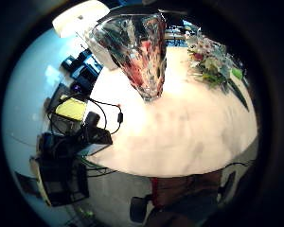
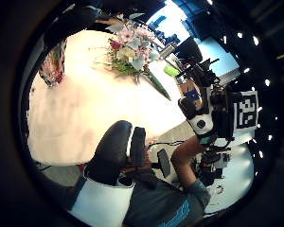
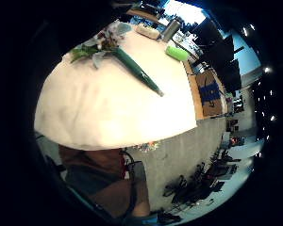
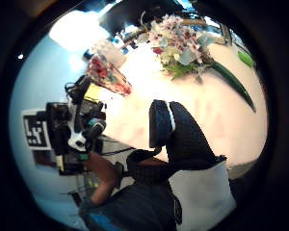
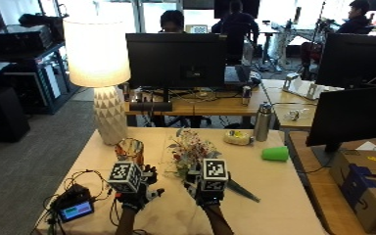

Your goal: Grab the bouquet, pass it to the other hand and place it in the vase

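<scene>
Two black-gloved hands hover side by side over the near part of a cream-topped table point(image 5: 286, 196): the left hand point(image 5: 136, 188) and the right hand point(image 5: 204, 188), neither holding anything, fingers relaxed and straight in the palm views. The table stands in an office of desks and dark monitors, with a lit lamp point(image 5: 100, 73) at its far left corner. The bouquet point(image 5: 191, 149) lies flat on the table just beyond the right hand, its long axis slanting: pink and white blooms toward the lamp side, green wrapped stems point(image 5: 240, 190) trailing toward the near right. The patterned glass vase point(image 5: 130, 149) stands upright beyond the left hand (nothing visible inside it). A green cup point(image 5: 275, 153) lies on its side at the right.
</scene>
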